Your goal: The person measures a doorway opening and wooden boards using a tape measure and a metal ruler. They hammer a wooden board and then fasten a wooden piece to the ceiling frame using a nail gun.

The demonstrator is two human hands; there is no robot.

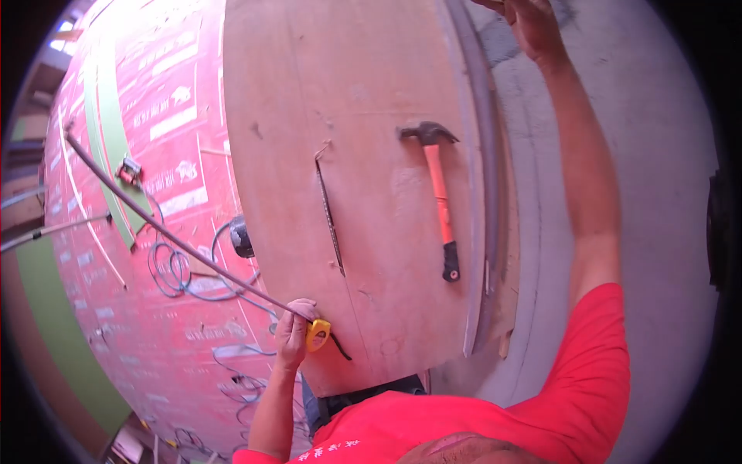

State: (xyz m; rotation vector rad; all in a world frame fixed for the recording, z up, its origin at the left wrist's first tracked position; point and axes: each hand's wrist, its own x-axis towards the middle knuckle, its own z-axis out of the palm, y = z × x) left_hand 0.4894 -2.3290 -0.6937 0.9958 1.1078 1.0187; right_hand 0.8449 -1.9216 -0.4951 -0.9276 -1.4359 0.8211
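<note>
My left hand (291,338) is closed at the near left edge of a wooden board (371,193), around a yellow tape measure (318,336) with a black strap. A long, thin brownish strip (182,243) runs from this hand toward the upper left; whether it is part of the tape measure I cannot tell. My right hand (533,29) reaches to the far right, its fingers closed and partly cut off by the top edge. What they hold is unclear. Between my hands, a claw hammer (439,189) with an orange and black handle and a thin dark rod (329,216) lie on the board.
Left of the board is a red printed sheet surface (166,100) with a green strip (112,139), a blue cable (174,271) and a small red-and-black device (130,171). Long grey strips (481,155) line the board's right edge, beside a grey floor (657,193).
</note>
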